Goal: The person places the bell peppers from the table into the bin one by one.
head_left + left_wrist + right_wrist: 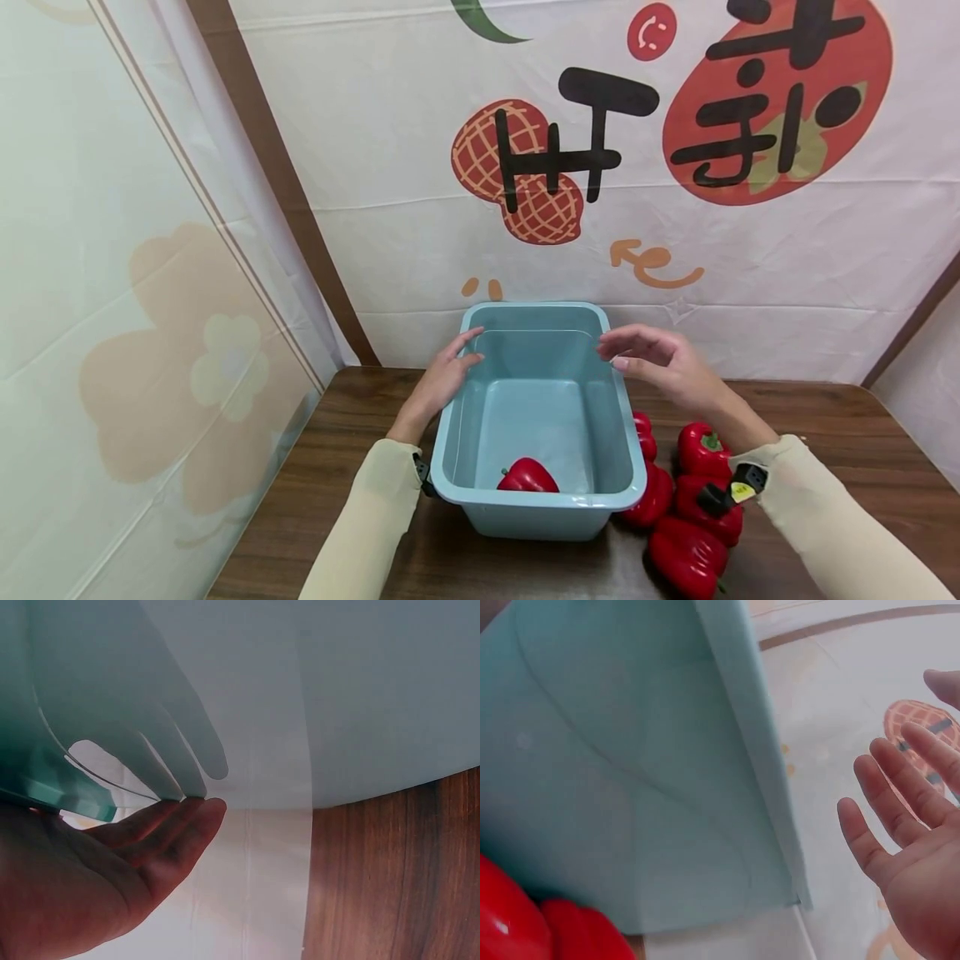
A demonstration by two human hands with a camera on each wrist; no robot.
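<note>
A light blue plastic tub (540,498) stands on the table, with one red bell pepper (528,476) lying inside near its front wall. My left hand (442,379) is at the tub's left rim. In the left wrist view, the fingertips (214,806) touch the tub's outer wall (247,697), where they are reflected. Over by the right rim, my right hand (663,362) holds nothing. The right wrist view has its fingers (889,799) spread and apart from the tub's wall (652,787).
Several red bell peppers (686,554) lie on the wooden table (832,425) right of the tub, below the right forearm. A white printed cloth (405,225) hangs close behind the tub. Another pale cloth (112,333) closes off the left side.
</note>
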